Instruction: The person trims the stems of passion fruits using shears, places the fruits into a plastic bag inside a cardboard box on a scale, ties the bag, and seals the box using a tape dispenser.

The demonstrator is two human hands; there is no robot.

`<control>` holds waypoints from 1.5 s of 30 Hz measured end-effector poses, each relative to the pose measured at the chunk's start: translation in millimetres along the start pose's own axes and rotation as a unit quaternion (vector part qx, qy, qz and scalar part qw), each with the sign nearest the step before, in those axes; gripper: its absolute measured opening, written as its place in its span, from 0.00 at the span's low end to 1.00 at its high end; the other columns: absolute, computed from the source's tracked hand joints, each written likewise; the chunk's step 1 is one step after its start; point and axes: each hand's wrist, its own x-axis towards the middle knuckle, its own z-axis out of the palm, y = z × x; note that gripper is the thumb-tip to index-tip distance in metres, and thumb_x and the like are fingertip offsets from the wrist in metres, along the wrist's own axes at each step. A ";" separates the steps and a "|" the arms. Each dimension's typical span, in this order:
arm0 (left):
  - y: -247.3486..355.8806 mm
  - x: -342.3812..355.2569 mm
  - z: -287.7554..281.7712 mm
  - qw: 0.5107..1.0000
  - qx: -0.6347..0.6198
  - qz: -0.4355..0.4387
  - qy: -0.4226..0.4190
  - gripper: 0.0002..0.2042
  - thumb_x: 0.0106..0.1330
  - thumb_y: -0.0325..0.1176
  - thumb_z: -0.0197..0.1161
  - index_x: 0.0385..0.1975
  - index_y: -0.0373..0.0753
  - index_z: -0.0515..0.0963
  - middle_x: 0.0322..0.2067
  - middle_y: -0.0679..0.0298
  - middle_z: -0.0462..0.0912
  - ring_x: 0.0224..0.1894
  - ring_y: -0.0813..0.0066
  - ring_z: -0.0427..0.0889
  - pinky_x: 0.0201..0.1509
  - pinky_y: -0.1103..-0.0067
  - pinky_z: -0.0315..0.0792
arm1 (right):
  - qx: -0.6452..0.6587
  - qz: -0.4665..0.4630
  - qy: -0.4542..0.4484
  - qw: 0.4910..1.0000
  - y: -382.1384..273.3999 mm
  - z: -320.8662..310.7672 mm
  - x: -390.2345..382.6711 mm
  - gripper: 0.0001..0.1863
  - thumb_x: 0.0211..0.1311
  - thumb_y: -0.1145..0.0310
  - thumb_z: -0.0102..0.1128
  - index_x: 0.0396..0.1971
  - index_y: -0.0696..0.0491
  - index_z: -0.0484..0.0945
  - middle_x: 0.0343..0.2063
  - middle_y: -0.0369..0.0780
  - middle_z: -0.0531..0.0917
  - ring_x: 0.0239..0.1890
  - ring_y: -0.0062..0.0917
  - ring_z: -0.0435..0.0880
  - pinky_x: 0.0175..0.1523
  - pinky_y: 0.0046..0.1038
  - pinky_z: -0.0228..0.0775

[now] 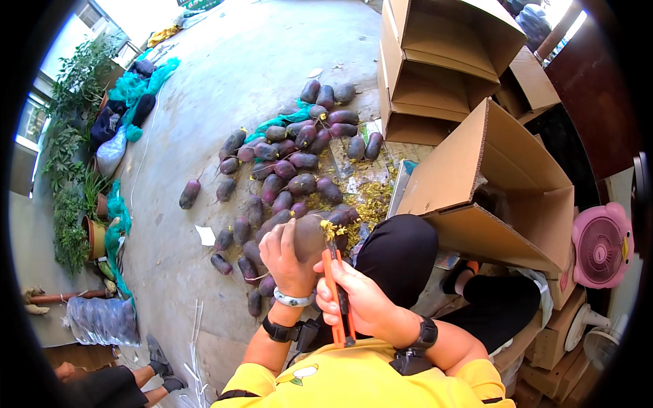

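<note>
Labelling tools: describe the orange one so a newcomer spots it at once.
Find the yellow shirt, bottom centre. Above it, the right hand holds the orange tool, pointing up toward the dark root in the left hand. Its straight, bright orange body sets it apart from both hands.

In front of me the grey concrete floor (180, 115) carries a loose heap of dark purple radishes (302, 183), many touching, others just apart. One radish (190, 194) lies alone, to the left of the heap. Teal netting (279, 120) trails among the radishes on the far side. I see a white scrap (206, 236) flat on the concrete by the heap's left edge, and a small pale scrap (314, 73) beyond its far end. Yellowish trimmings (373, 204) are strewn along the heap's right side. Thin white straps (196, 353) lie loosely at my lower left.
</note>
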 end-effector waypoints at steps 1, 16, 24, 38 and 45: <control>-1.0 -0.1 -0.1 1.000 0.023 0.003 -0.003 0.29 0.42 0.32 0.67 0.51 0.40 0.72 0.45 0.56 0.74 0.49 0.53 0.69 0.51 0.62 0.63 | 0.015 0.000 0.020 1.000 -1.1 4.2 1.8 0.15 0.73 0.55 0.37 0.48 0.48 0.64 0.23 0.35 0.68 0.19 0.19 0.65 0.24 0.24 0.62; -6.0 73.2 -38.5 0.814 -0.384 -0.348 -0.261 0.31 0.43 0.23 0.64 0.54 0.39 0.68 0.45 0.62 0.77 0.45 0.69 0.78 0.50 0.74 0.72 | -0.245 -0.152 0.010 0.958 -81.7 6.1 -104.7 0.21 0.67 0.70 0.49 0.58 0.54 0.59 0.26 0.37 0.71 0.17 0.17 0.70 0.21 0.19 0.64; 153.0 213.6 -37.1 0.847 -0.292 0.033 -0.443 0.38 0.35 0.27 0.73 0.54 0.33 0.67 0.43 0.59 0.77 0.48 0.69 0.77 0.55 0.75 0.69 | -0.258 -0.687 0.569 0.371 -121.3 -69.0 -238.1 0.20 0.64 0.74 0.54 0.55 0.57 0.64 0.39 0.34 0.76 0.17 0.08 0.62 0.18 0.11 0.53; 377.6 108.7 284.2 0.443 0.283 0.363 -0.769 0.26 0.51 0.51 0.66 0.44 0.37 0.80 0.45 0.57 0.82 0.47 0.55 0.80 0.48 0.63 0.74 | -0.174 -0.610 0.622 0.459 -131.6 -134.1 -261.5 0.26 0.53 0.75 0.66 0.53 0.57 0.69 0.42 0.34 0.70 0.42 0.16 0.67 0.51 0.17 0.61; 334.4 40.5 355.4 0.586 0.155 0.391 -0.693 0.41 0.46 0.46 0.73 0.60 0.35 0.62 0.54 0.43 0.70 0.55 0.47 0.73 0.57 0.64 0.69 | -0.173 -0.611 0.620 0.461 -131.0 -136.4 -261.2 0.28 0.51 0.73 0.68 0.54 0.57 0.68 0.40 0.35 0.69 0.31 0.14 0.68 0.34 0.12 0.62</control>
